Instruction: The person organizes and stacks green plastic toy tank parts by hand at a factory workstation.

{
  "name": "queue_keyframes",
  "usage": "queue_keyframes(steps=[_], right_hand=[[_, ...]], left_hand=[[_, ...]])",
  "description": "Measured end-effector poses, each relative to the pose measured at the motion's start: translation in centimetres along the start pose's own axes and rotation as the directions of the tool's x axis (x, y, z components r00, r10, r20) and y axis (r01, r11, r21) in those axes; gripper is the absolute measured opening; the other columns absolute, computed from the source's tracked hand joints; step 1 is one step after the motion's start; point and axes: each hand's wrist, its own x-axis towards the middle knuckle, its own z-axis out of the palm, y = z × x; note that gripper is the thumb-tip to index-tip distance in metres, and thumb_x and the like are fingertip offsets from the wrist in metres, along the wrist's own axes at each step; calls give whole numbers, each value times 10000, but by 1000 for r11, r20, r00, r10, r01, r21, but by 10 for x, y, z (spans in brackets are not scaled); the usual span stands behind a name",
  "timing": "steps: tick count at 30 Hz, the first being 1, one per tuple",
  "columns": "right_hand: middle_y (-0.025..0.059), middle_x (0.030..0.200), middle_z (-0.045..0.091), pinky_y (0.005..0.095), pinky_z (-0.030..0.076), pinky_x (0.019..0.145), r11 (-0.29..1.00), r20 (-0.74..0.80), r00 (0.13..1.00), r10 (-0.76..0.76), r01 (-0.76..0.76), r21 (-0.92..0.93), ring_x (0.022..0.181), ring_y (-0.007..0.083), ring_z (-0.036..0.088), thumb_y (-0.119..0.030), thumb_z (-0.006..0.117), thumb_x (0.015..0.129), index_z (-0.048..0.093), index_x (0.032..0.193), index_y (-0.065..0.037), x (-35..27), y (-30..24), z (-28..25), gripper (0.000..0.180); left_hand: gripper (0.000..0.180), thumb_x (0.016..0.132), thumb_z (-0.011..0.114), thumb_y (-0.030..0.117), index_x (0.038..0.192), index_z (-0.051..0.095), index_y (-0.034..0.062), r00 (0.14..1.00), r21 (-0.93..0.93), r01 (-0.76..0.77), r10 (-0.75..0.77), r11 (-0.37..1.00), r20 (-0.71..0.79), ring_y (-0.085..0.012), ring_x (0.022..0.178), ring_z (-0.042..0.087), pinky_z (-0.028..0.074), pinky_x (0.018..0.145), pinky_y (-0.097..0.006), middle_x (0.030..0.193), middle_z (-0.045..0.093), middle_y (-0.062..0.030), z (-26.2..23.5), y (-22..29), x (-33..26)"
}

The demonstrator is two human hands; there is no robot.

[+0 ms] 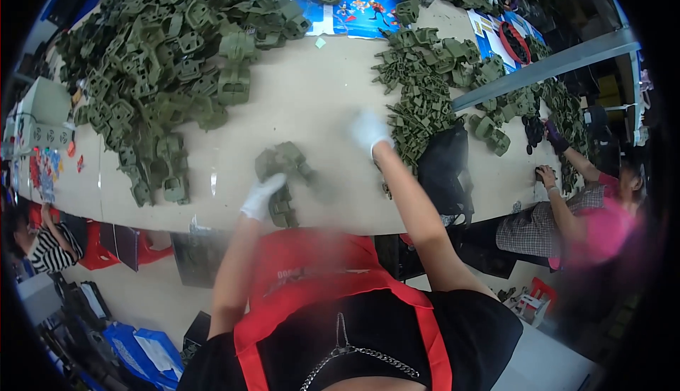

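My left hand (263,195), in a white glove, is at the near middle of the table with its fingers on an olive-green moulded plastic part (282,156). Another green piece (282,210) shows just beside that hand, toward the table's near edge. My right hand (370,133), also gloved in white, is over the table to the right and smeared by motion. Its fingers cannot be made out. Closest to it is a heap of small green plastic parts (418,104), with a black bag (443,168) on the near side of the heap.
Larger green plastic parts (163,58) are piled at the far left. Blue printed cardboard (365,12) lies at the back. A grey metal bar (545,69) crosses the right side. Co-workers sit at the right (567,221) and left (53,242).
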Motion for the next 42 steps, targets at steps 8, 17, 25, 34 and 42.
queue_keyframes(steps=[8,17,25,34,42], right_hand=[[225,1061,606,451,518,848,899,-425,794,436,-360,249,956,392,637,-202,589,831,660,1043,-76,68,51,-27,257],[141,1085,644,309,509,777,629,107,924,-367,162,760,995,189,602,-104,741,743,577,1205,-33,-79,-88,-53,495],[174,1006,677,396,515,769,704,111,992,-63,-35,709,847,332,665,-324,621,860,668,1070,-46,-128,-126,-45,351],[216,908,671,465,507,793,988,108,987,-117,104,118,875,381,651,-343,452,902,706,885,-30,-133,-151,-76,403],[188,870,694,442,538,745,996,133,987,-93,91,18,850,348,681,-256,464,887,729,889,-72,-126,-177,-72,322]], left_hand=[[539,744,770,150,1197,503,29,703,655,-154,548,740,-454,-180,866,606,509,779,-326,989,638,-88,40,10,7],[479,737,706,64,1184,533,48,865,141,-279,312,950,-393,-165,859,605,514,711,-305,1018,618,-78,12,-23,19],[385,782,574,5,1163,519,37,929,-163,-338,301,927,-216,-169,783,612,541,694,-312,964,624,-69,47,-6,-31],[450,795,535,-81,1224,482,44,825,221,-455,502,863,-260,-145,1099,529,411,945,-257,1168,570,-67,75,-8,-44],[453,772,517,-110,1200,499,35,865,102,-414,426,904,-266,-145,1087,544,410,947,-255,1155,587,-72,60,-18,-29]])
